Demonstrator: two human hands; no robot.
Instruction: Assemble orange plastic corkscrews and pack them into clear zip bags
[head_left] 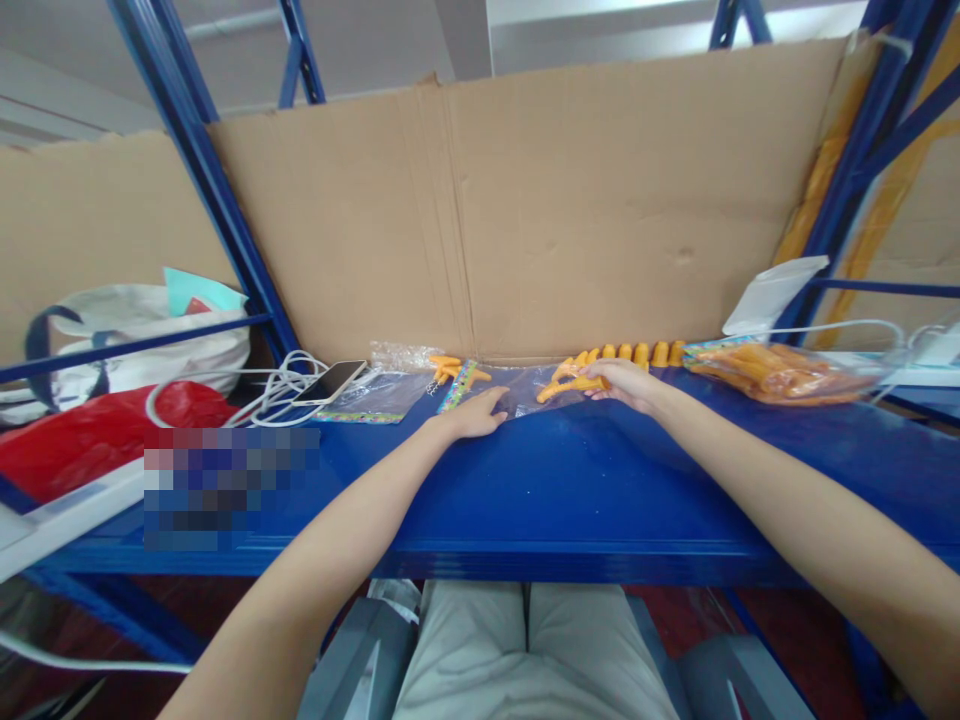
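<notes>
My left hand (481, 414) rests at the edge of a clear plastic bag (523, 383), thumb and fingers apart. My right hand (626, 384) is closed around the end of an orange plastic piece (561, 388) with a forked or finger-like shape, which lies over the bag. More orange pieces touch or sit close behind it; my fingers partly hide them. Left of my left hand lies another orange piece (448, 368) with a small metal chain, beside a strip with a colourful print (459, 384). Beyond my right hand, several orange rounded cylinders (640, 355) stand in a row.
On the blue shelf (525, 500), a clear bag with a printed edge (382, 392), a phone (330, 382) and white cables (281, 390) lie left. A bag of orange pieces (780, 370) lies right. A cardboard wall (600, 220) closes the back; blue posts (225, 200) flank it.
</notes>
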